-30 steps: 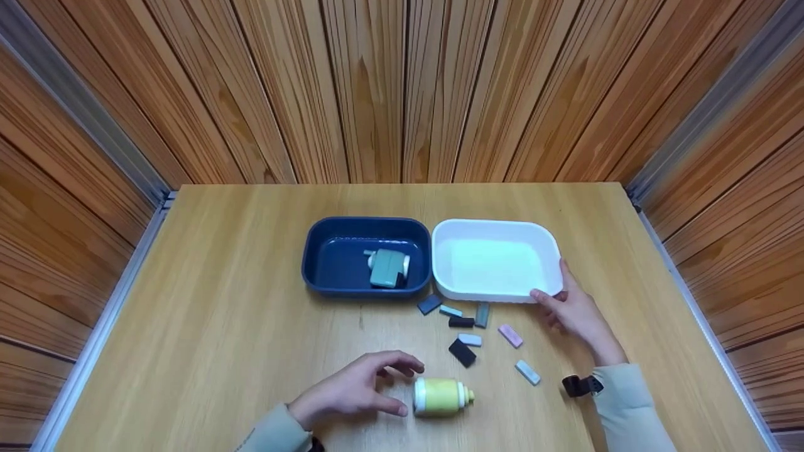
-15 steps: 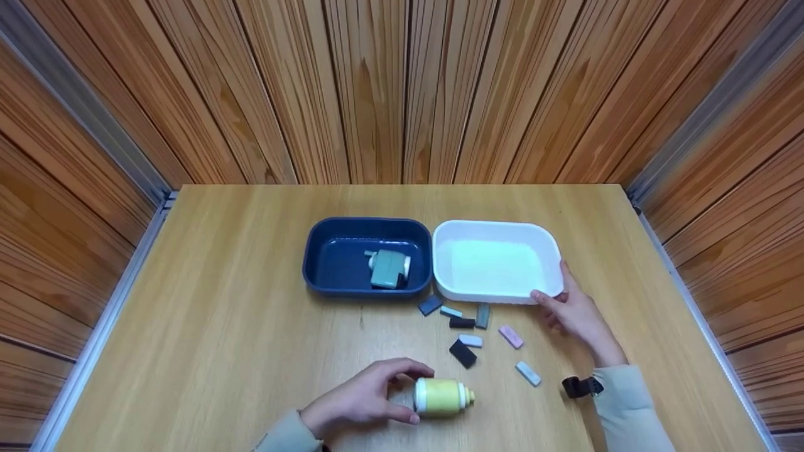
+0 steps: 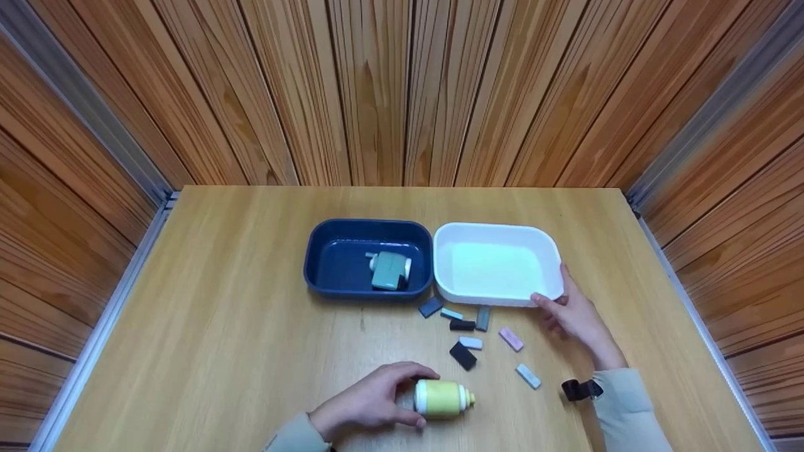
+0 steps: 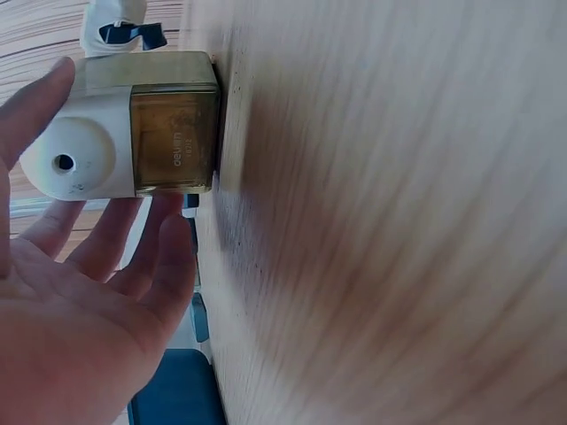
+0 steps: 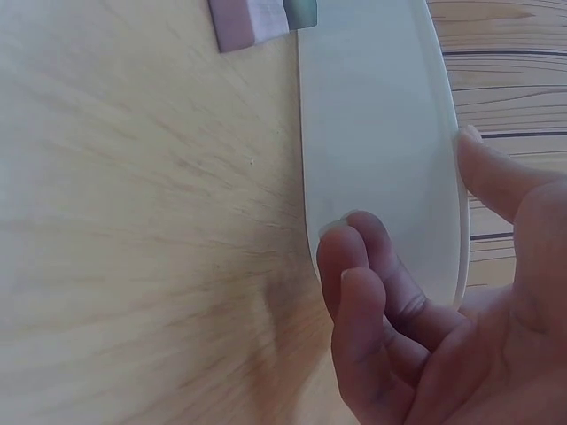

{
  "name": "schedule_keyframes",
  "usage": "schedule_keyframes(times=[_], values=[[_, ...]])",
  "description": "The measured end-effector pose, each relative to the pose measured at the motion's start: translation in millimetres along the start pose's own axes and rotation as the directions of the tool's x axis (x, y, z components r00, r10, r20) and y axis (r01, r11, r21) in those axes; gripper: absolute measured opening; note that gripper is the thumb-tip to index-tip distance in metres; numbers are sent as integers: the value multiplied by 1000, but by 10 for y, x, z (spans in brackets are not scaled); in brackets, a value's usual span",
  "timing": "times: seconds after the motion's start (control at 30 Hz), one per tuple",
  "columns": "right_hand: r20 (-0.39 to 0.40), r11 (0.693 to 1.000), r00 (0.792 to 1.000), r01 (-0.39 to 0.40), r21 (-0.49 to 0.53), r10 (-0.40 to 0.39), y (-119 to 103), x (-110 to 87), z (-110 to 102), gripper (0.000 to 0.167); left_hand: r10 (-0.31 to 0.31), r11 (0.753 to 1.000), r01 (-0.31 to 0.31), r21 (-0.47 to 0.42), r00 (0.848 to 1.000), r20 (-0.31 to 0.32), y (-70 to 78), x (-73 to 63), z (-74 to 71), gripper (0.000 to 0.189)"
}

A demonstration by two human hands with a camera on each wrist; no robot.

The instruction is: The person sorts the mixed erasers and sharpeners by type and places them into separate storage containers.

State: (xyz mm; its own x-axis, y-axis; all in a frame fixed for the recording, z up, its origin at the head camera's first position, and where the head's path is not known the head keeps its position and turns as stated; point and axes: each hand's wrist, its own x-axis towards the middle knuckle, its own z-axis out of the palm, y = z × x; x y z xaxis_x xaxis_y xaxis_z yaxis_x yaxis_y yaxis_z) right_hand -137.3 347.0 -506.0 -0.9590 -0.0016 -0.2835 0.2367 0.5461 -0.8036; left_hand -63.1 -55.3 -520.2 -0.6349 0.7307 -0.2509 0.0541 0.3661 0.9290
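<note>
In the head view my left hand (image 3: 380, 398) is at the rear end of a yellow and white pencil sharpener (image 3: 441, 398) lying on the table, thumb on one side and fingers on the other. The left wrist view shows the sharpener's round pencil hole and brownish see-through drawer (image 4: 175, 140), with thumb and fingers spanning it. My right hand (image 3: 575, 314) grips the near right corner of a white tray (image 3: 496, 298), thumb at its rim and fingers against its wall. Beside it stands a navy tray (image 3: 333, 289) with a teal pencil sharpener (image 3: 389, 270) inside.
Several small rectangular blocks lie in front of the trays, among them a pink one (image 3: 510, 339), a black one (image 3: 463, 356) and a pale blue one (image 3: 527, 376). Wooden panels (image 3: 377, 94) rise behind the table (image 3: 220, 301).
My left hand has moved right, from just short of the yellow sharpener to thumb and fingers around its rear end. The right hand keeps its place on the white tray.
</note>
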Motion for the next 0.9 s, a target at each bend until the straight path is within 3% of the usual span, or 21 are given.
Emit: schedule_keyframes(times=[0.13,0.4,0.9], values=[[-5,1000,1000,-1,-2,1,15,-8,-1,105,-23,1000,23,17,1000,-12,6,10,20,58],[-1,1000,1000,-11,6,11,19,-7,-1,105,-3,998,5,57,999,-39,-5,1,22,58],[6,1000,1000,-30,7,30,-17,10,7,108,4,1000,-6,-19,994,-106,-44,-79,-12,59]])
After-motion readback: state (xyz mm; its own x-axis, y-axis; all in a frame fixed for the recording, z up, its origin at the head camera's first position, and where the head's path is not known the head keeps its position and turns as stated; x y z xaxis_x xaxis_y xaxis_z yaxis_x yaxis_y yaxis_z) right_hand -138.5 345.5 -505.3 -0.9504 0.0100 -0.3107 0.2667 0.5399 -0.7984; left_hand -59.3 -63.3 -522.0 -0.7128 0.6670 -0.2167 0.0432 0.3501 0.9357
